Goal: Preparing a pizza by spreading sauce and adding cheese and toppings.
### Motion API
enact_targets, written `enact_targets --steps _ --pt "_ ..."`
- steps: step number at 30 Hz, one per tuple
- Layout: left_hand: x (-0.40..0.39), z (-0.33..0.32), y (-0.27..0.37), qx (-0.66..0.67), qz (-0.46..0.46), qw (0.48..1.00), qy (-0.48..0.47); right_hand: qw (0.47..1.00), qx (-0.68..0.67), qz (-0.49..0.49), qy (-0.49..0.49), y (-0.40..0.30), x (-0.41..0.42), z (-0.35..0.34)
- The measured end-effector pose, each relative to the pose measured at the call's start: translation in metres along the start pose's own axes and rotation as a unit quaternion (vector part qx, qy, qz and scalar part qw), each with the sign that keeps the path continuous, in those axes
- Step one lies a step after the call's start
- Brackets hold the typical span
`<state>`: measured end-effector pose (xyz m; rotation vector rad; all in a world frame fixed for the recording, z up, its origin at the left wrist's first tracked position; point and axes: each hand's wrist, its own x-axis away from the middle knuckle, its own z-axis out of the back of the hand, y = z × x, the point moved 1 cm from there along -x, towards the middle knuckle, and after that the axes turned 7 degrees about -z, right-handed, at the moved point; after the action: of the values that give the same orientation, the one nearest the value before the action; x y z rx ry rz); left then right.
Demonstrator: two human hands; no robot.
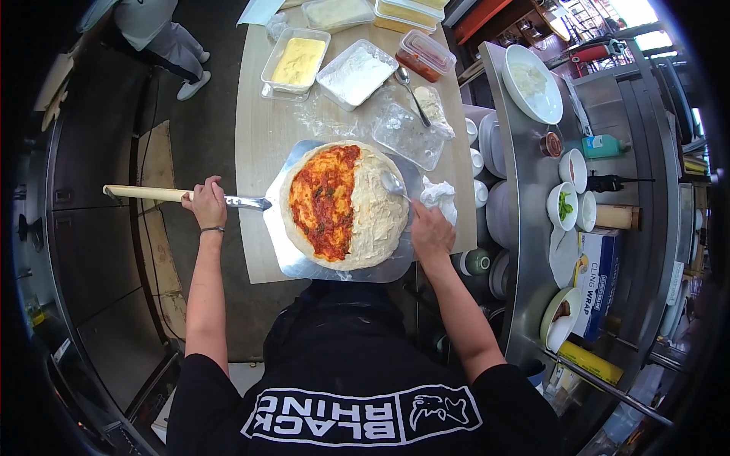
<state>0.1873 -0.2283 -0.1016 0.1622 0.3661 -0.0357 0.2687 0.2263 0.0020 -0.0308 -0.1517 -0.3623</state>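
Note:
A round of pizza dough lies on a metal pizza peel at the table's near edge. Red tomato sauce covers its left half, and a pale creamy spread the right half. My left hand grips the peel's wooden handle. In my right hand is a metal spoon, its bowl on the pale spread near the dough's right side. Just beyond that hand lies a crumpled white cloth or paper.
Tubs of yellow food, white flour and red sauce stand farther back, near a second spoon and a clear lid. Bowls line the steel counter at right. A person stands beyond, upper left.

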Motion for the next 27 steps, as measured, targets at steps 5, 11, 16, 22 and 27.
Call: enact_targets --steps 5,11,16,22,27 --pt "-0.002 -0.001 0.002 -0.002 0.001 1.0 0.014 0.999 0.001 -0.038 0.005 0.023 0.042 -0.011" --pt "0.0 -0.003 -0.001 0.006 0.006 1.0 -0.004 0.996 -0.067 -0.045 -0.036 0.024 0.097 -0.007" --pt "-0.001 -0.004 -0.001 0.006 0.001 1.0 0.003 0.982 -0.186 -0.013 -0.025 0.03 0.106 0.009" --pt "0.0 -0.002 -0.001 0.013 0.003 1.0 0.007 0.984 -0.092 0.149 0.038 0.046 0.072 0.013" --pt "-0.002 -0.002 0.0 0.019 -0.001 1.0 0.008 0.977 -0.02 0.171 0.124 0.056 0.014 0.009"
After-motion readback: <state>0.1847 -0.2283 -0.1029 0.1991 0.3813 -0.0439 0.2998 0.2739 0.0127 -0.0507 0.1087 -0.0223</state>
